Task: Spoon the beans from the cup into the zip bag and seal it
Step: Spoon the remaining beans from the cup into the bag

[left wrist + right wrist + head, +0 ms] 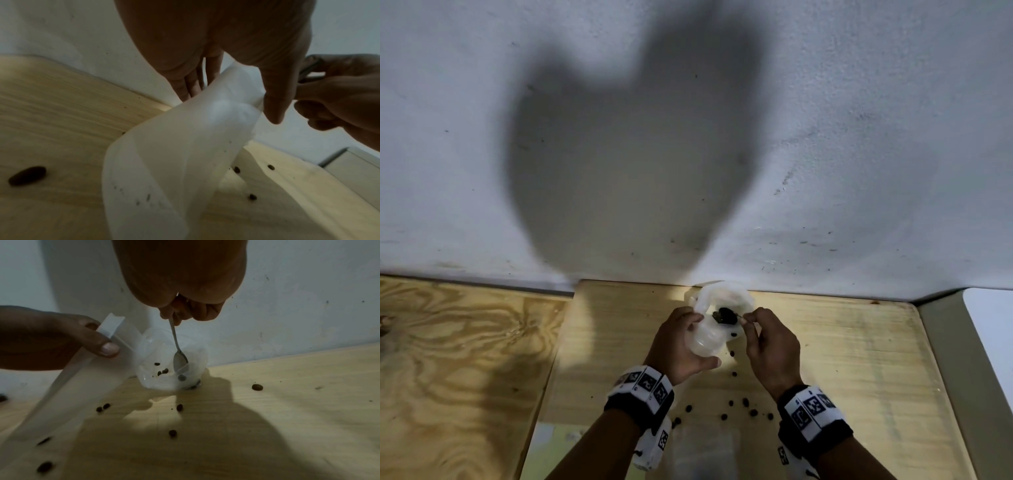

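Observation:
A clear plastic cup [727,294] [193,353] stands by the wall with a few dark beans [163,371] inside. My right hand [751,317] [176,318] pinches the handle of a metal spoon [180,361] whose bowl sits in the cup's mouth; in the head view dark beans [724,314] lie on it. My left hand [688,339] [275,104] grips a translucent zip bag [705,341] [174,162] [82,386] near its open top, right beside the cup. The bag hangs slanted down toward the table.
Several loose beans [746,402] [257,387] lie scattered on the light wooden table [842,359] in front of the cup. A white wall [688,137] rises directly behind. A plywood surface [465,359] adjoins on the left and a grey ledge [948,359] on the right.

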`<move>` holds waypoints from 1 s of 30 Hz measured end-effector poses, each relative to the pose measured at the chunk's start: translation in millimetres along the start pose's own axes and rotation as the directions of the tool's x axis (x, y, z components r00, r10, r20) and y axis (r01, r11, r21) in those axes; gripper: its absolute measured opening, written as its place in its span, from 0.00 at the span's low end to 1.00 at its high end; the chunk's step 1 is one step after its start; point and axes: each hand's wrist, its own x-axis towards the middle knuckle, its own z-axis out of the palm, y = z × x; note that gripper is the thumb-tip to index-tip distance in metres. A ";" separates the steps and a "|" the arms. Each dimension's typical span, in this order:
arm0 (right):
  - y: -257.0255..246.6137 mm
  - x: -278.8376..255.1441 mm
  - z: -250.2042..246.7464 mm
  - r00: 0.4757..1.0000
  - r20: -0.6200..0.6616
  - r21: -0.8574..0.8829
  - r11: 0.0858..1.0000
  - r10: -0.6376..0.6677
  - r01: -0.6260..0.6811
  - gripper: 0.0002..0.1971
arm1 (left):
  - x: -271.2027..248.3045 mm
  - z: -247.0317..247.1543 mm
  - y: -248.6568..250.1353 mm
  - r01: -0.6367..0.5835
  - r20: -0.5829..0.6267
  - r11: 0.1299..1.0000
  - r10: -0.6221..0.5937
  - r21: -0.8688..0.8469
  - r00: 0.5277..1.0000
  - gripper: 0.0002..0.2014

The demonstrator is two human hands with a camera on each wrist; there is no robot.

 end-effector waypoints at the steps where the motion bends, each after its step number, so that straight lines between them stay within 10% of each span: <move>1: -0.7 -1.8 0.3 1.000 -0.002 -0.018 1.000 -0.024 0.024 0.03 | -2.4 1.8 0.7 -0.007 -0.014 1.000 0.007 0.000 1.000 0.44; 9: 0.6 -4.7 3.5 1.000 0.011 -0.131 0.991 -0.007 0.008 0.09 | -8.0 10.7 -1.0 0.004 -0.038 0.999 -0.003 0.037 0.999 0.45; 13: 0.6 -2.3 4.5 0.976 -0.067 0.061 0.977 0.208 -0.204 0.09 | -5.5 12.6 -1.6 0.024 -0.045 0.999 -0.022 0.042 0.999 0.46; 23: 9.5 -3.8 15.0 0.696 -0.050 0.468 0.632 0.716 -0.617 0.07 | 4.7 16.4 0.5 0.156 -0.026 0.984 -0.158 -0.084 0.987 0.51; 30: 7.2 -8.6 36.2 0.550 0.118 0.528 0.417 0.827 -0.740 0.04 | 8.7 11.9 2.4 0.205 0.037 0.974 -0.203 -0.095 0.979 0.50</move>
